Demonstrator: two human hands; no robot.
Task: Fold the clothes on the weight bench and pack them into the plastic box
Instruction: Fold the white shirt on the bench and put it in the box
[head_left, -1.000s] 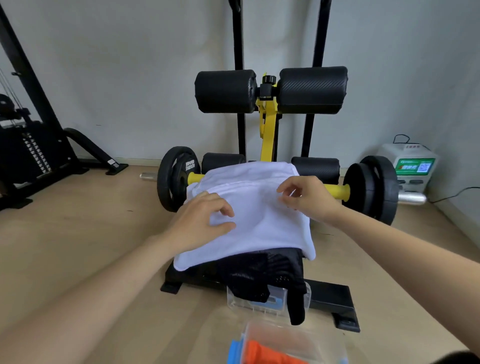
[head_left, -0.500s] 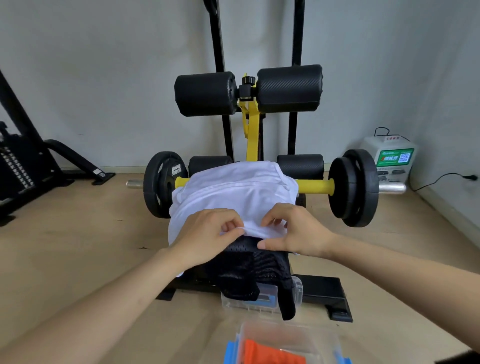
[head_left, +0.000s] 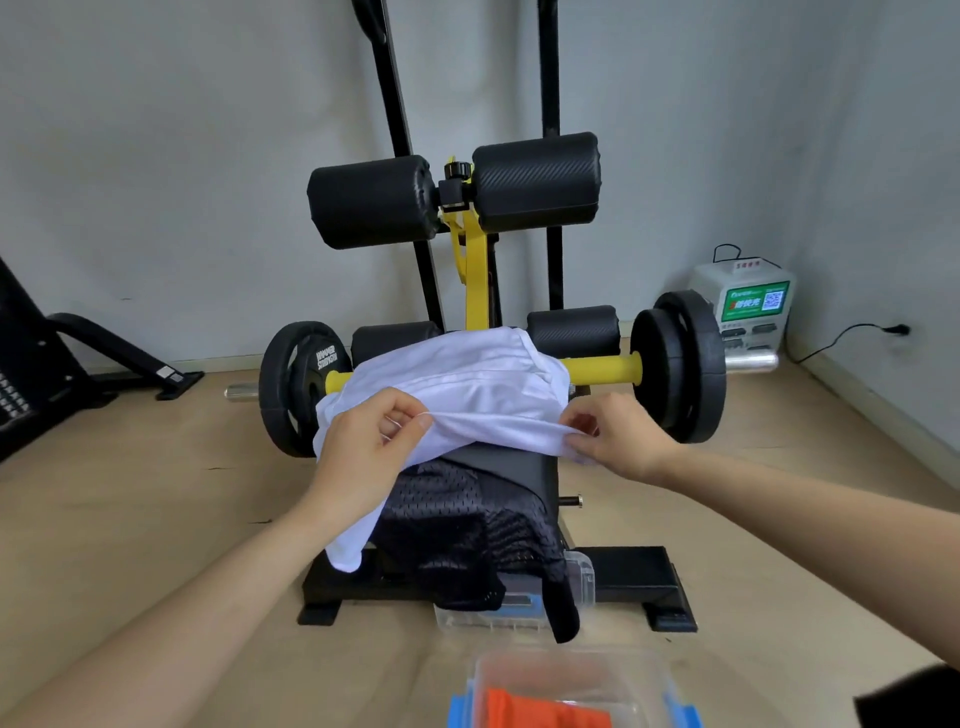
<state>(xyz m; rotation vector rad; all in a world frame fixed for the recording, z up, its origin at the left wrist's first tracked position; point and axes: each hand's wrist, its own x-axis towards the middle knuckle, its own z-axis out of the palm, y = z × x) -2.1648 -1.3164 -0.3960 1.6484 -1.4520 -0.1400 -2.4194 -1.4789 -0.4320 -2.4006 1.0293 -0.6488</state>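
White shirt (head_left: 467, 389) lies draped over the far end of the weight bench (head_left: 519, 467), and I have its near edge lifted off the pad. That edge runs left to right between my hands, straight across the bench's length, while the rest of the cloth spreads away from me toward the yellow bar (head_left: 602, 369). My left hand (head_left: 363, 447) pinches the hem between thumb and forefinger; my right hand (head_left: 618, 436) pinches the other end the same way. One corner hangs down the bench's left side. Under it, a black mesh garment (head_left: 457, 525) spills off the near end toward the floor. Close to me, the plastic box (head_left: 571, 665) holds something orange (head_left: 540, 709). The left weight plate (head_left: 296, 384) carries white lettering, upside down and too blurred to read. By the right wall, a white machine (head_left: 743, 306) shows a green label with a QR code.
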